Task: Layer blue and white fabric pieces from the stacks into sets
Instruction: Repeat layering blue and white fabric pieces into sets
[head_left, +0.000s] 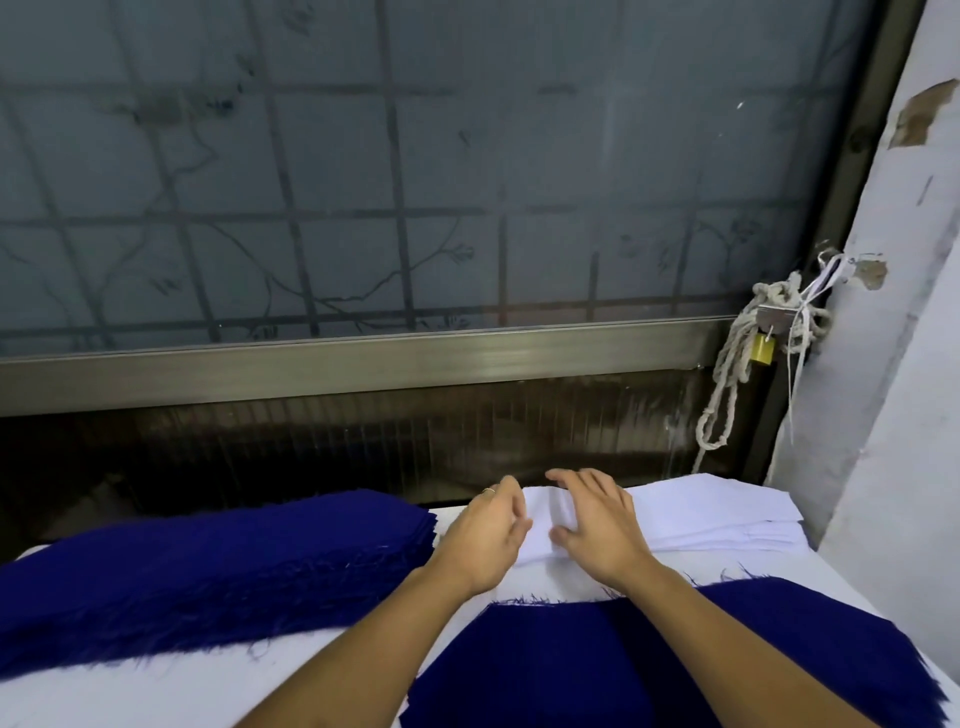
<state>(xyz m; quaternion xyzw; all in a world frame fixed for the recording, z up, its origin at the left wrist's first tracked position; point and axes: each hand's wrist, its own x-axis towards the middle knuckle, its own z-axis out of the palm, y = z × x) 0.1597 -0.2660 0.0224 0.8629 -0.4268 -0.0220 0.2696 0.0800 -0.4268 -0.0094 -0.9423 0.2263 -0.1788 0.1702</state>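
Fraying along its edges, blue stack lies beside smooth white stack.

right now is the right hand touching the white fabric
Touching. The head view shows the right hand spread open on the white fabric, thumb and palm resting on the cloth with no gap showing.

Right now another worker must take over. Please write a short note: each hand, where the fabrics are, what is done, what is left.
Left hand: fingers curled at the edge of the top white fabric sheet; pinching or not, unclear.
Right hand: flat, fingers spread on that sheet.
Stack of white fabric sheets: far right. Stack of frayed dark blue fabric pieces: left.
Done: one dark blue piece lies spread in front.
Left: lay a white sheet on it, continue the sets.
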